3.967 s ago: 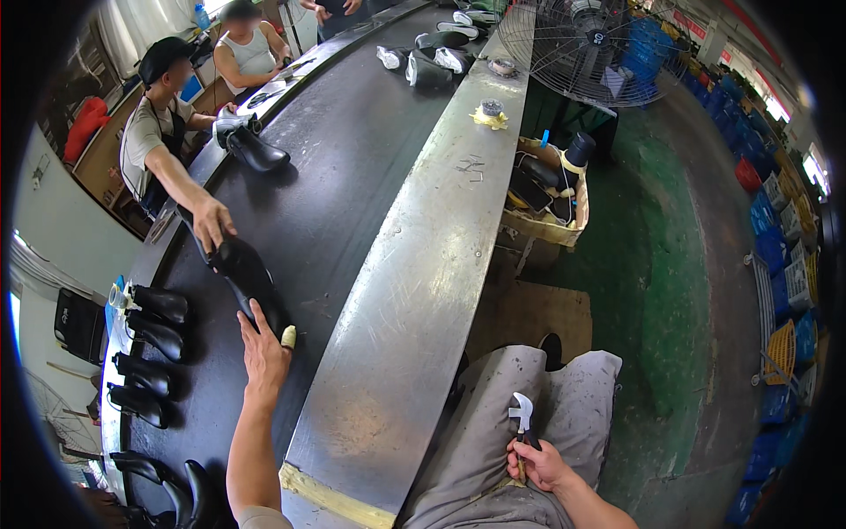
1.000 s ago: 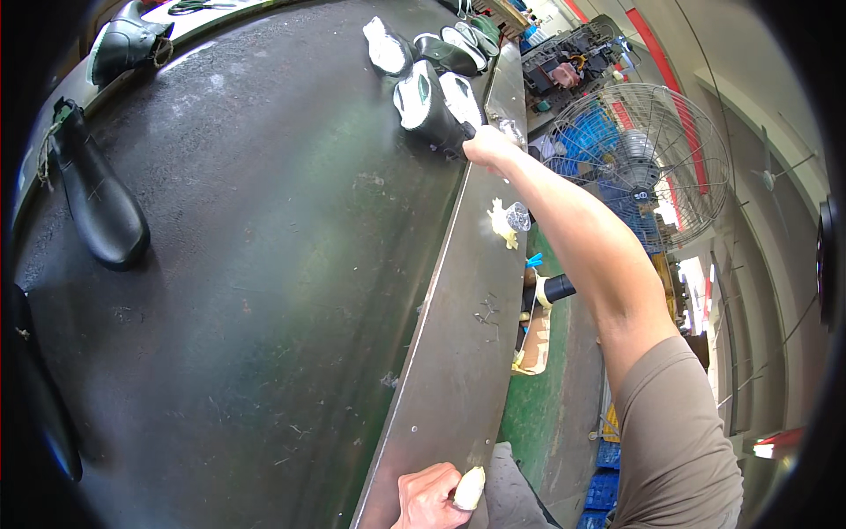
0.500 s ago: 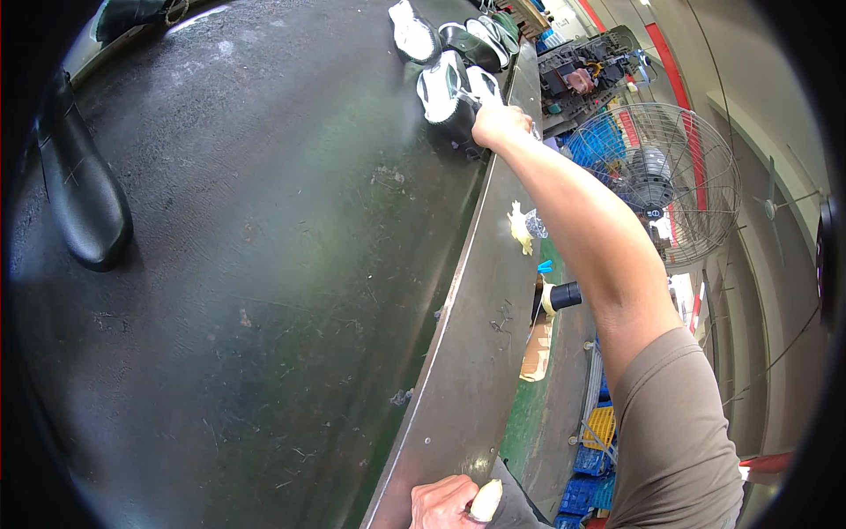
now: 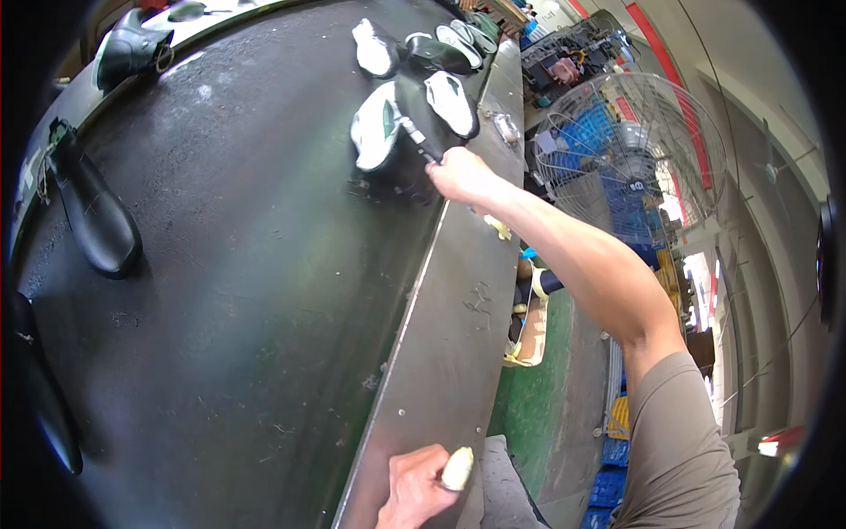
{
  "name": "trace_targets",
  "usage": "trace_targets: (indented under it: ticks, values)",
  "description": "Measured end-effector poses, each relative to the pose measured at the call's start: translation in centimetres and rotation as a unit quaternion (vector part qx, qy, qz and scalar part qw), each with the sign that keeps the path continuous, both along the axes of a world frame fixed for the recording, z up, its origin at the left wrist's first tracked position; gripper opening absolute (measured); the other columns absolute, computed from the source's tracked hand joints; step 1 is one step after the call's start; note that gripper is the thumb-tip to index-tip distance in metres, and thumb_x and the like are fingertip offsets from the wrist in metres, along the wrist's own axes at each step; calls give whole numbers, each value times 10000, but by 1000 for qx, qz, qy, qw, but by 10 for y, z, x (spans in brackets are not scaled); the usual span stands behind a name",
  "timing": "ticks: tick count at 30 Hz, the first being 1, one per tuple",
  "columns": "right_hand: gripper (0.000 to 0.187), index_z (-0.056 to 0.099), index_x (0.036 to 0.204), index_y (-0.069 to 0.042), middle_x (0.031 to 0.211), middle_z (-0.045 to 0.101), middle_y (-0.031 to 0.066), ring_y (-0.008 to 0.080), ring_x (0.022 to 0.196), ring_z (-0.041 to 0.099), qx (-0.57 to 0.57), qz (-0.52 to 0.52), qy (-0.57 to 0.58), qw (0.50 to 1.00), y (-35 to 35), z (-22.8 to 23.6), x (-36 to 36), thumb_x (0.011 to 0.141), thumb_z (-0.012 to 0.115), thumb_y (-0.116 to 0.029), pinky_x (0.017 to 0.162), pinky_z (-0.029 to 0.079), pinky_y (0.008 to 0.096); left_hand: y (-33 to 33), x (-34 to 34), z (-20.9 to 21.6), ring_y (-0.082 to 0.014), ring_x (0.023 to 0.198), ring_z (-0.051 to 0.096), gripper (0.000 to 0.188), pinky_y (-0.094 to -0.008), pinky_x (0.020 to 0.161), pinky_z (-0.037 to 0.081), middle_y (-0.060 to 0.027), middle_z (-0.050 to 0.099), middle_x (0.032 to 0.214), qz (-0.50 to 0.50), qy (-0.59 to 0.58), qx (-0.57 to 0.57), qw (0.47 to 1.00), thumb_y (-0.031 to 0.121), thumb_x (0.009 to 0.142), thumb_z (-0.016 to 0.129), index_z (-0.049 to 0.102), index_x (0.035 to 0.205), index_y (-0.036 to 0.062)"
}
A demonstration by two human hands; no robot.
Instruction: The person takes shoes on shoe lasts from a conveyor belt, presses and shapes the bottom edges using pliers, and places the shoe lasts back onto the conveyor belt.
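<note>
Stretched forward, my right hand (image 4: pixel 463 176) is closed around a slim tool (image 4: pixel 416 135) with a dark handle and a silvery section. Its far end meets the side of a white shoe (image 4: pixel 375 128) on the dark belt; whether it touches cannot be told. A second white shoe (image 4: pixel 451 104) lies at the belt's right edge, just beyond my hand. Farther off are another white shoe (image 4: pixel 374 50) and a dark one (image 4: pixel 436 53). My left hand (image 4: pixel 419 485) is at the metal ledge near me, fingers curled, the thumb capped in pale yellow. What those fingers hold, if anything, is hidden.
The dark belt (image 4: pixel 264 291) fills the left. Along its left side are a black boot-like form (image 4: pixel 92 207), another black piece (image 4: pixel 48 397) and a black shoe (image 4: pixel 132 53). Right of the metal ledge (image 4: pixel 441 353) stand a caged fan (image 4: pixel 630 159) and an open carton (image 4: pixel 531 331).
My right hand has come nearer with the tool, and the closest white shoes sit nearer and farther left. A black piece now shows at lower left. The view has shifted somewhat.
</note>
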State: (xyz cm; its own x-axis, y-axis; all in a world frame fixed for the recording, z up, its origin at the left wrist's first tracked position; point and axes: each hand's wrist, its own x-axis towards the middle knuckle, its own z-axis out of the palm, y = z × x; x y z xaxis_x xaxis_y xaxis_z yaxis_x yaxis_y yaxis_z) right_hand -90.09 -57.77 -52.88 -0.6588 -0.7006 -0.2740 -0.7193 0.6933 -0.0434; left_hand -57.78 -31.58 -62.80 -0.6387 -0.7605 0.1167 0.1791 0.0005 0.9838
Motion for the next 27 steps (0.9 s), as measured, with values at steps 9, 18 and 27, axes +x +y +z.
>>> trace_targets:
  ticks: [9,18,27]
  values:
    - [306,691,1013,21,931,731,256,440,950,725,3,165,-110,980,153,96,80,1007,612,-274,822,546,542,7,-7,7,-356,521,563,352,-429,513,442,-141,539,594,-24,-121,-112,986,186,877,770,546,645,44]
    - [172,641,990,-39,927,635,97,290,890,689,-148,431,40,889,359,60,141,860,716,-121,670,581,424,95,-35,16,-381,759,710,180,-486,654,559,-167,728,817,-276,-180,-362,872,250,829,713,709,821,71]
    - [366,607,1204,35,1016,641,153,305,991,654,-228,407,68,882,460,-8,163,846,665,-21,743,612,397,115,113,120,-349,686,634,301,-457,600,510,-108,616,770,-123,-107,-458,874,134,664,823,668,907,46]
